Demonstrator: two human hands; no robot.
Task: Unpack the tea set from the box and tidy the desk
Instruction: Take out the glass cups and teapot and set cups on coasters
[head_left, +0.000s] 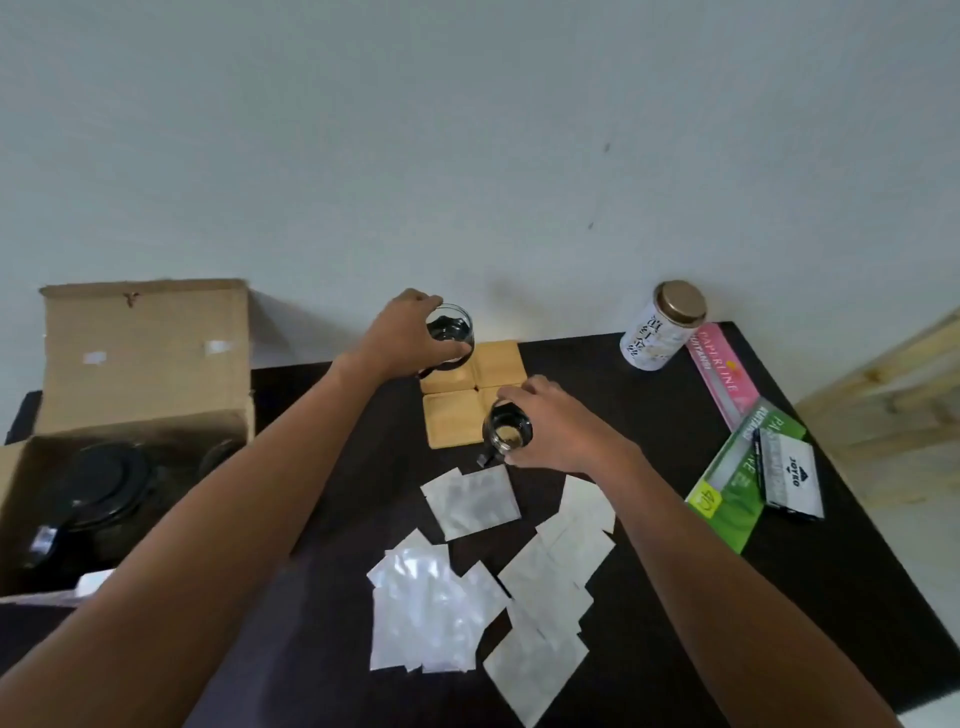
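On the dark desk (649, 426), against the wall, four wooden coasters (470, 395) sit in a square, edges touching. Left hand (402, 332) grips a glass cup (451, 332) from above by the rim, over the far-left coaster; right hand (550, 426) grips a second glass cup (508, 432) the same way, at the near-right coaster's edge, its dark handle (485, 458) pointing toward the person. Cannot tell whether either cup's base is down yet. Cardboard box (140, 364) stands open at the left edge, with a dark-lidded glass pot (98, 488) inside (more of the set is likely there, hard to make out). Judgement on risks: rim-only fingertip grips on smooth glass are slip-prone; a cup set half off a coaster could tip when released, and the right one looks closest to that. Coasters are loose, so a sideways nudge may scatter the square. White plastic pouches (467, 571) lie strewn just beside the right cup; a forearm sweeping back could drag them off the desk. Patterned tin canister (657, 332) and paper packs (737, 467) lie well apart to the right, low concern. Box overhangs near the left forearm, so an elbow bump could shift it.
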